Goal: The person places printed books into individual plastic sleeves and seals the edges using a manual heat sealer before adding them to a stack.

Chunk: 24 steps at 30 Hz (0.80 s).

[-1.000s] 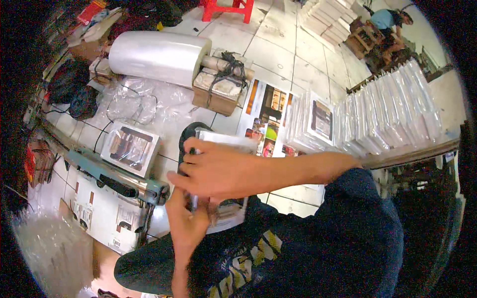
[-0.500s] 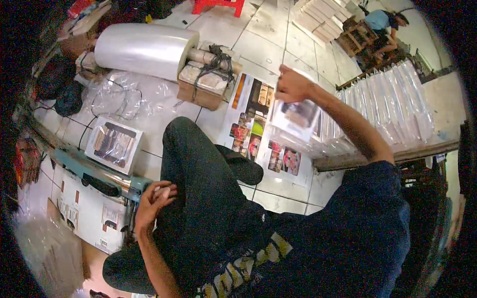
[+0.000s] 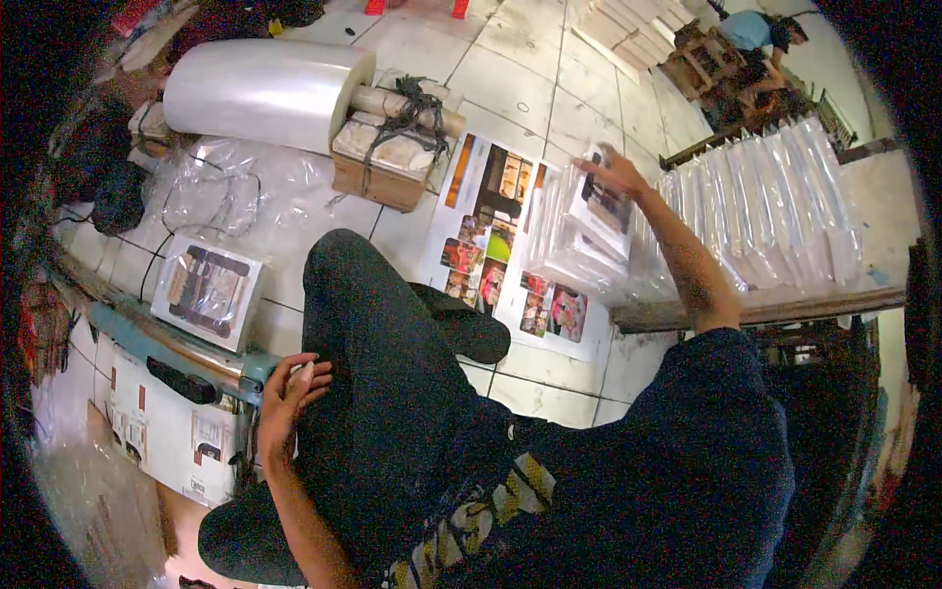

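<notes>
At the near end of a row of clear-plastic-wrapped packets [image 3: 765, 201], my right hand [image 3: 618, 175] has its fingers over the top edge of a flat wrapped packet [image 3: 601, 208] with a dark picture on its front. That packet leans upright against others. My left hand [image 3: 292, 391] rests by my bent knee, beside the end of a blue-grey bar sealer [image 3: 177, 344]. Its fingers are loosely curled and apart, and I see nothing clearly held. Another flat white packet with a dark picture [image 3: 209, 293] lies just behind the sealer.
A large roll of clear plastic film [image 3: 265, 93] sits on a pole propped on a wooden block [image 3: 383, 172]. Loose film [image 3: 226, 187] covers tiles before it. Printed sheets [image 3: 481, 226] lie beyond my foot. Another person [image 3: 756, 44] crouches at the far right near white stacks [image 3: 628, 29].
My right hand has shifted right, and the blurred packet beneath it now stands tilted at the row's near end. My left hand stays by the knee, its fingers a little more spread. The view has shifted slightly.
</notes>
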Each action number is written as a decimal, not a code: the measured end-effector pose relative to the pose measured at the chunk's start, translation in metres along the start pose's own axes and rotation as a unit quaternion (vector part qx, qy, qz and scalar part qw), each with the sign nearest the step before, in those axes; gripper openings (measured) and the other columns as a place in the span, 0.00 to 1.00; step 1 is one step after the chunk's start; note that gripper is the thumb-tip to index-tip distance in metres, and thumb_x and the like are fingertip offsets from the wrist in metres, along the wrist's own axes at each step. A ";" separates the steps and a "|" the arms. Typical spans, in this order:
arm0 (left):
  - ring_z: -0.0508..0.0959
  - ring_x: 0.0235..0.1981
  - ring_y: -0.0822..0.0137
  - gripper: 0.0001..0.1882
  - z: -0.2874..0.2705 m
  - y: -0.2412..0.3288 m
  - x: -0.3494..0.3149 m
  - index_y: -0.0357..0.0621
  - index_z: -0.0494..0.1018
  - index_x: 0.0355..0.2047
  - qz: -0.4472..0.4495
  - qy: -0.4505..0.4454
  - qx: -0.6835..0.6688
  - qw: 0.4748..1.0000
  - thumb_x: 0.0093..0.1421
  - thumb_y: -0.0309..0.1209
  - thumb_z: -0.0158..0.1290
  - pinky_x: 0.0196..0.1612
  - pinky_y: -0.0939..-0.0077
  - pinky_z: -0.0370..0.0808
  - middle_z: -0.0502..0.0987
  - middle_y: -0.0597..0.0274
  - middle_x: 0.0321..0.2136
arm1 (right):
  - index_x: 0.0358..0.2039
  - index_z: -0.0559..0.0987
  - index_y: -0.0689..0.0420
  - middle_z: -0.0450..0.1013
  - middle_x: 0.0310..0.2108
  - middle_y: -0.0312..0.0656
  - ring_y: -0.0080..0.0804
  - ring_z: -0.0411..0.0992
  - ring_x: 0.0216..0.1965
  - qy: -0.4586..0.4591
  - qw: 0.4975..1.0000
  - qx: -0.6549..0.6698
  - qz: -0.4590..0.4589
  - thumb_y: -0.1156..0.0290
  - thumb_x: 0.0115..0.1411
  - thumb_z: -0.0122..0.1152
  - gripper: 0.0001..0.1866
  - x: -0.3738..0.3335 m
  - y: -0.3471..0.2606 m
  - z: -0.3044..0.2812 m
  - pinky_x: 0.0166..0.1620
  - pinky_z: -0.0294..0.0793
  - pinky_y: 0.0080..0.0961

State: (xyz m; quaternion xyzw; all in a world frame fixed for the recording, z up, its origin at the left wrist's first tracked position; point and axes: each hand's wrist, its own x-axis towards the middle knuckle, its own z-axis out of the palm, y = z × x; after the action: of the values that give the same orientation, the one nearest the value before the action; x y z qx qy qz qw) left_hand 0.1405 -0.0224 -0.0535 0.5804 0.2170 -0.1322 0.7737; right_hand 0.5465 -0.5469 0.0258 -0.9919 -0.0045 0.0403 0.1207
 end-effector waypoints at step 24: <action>0.76 0.51 0.63 0.30 -0.041 0.106 -0.151 0.36 0.69 0.55 0.171 -0.063 0.254 0.950 0.56 0.37 0.64 0.56 0.69 0.71 0.77 0.55 0.48 | 0.59 0.65 0.66 0.65 0.57 0.54 0.49 0.61 0.60 0.266 0.931 -0.023 -0.248 0.63 0.61 0.63 0.31 -0.059 -0.075 0.027 0.63 0.59 0.41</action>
State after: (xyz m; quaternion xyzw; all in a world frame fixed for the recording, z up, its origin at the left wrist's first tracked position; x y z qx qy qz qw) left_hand 0.0499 0.0406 0.1004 0.7766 0.0244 -0.0850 0.6237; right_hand 0.4857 -0.4689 0.0221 -0.9360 -0.2187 -0.2567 0.1007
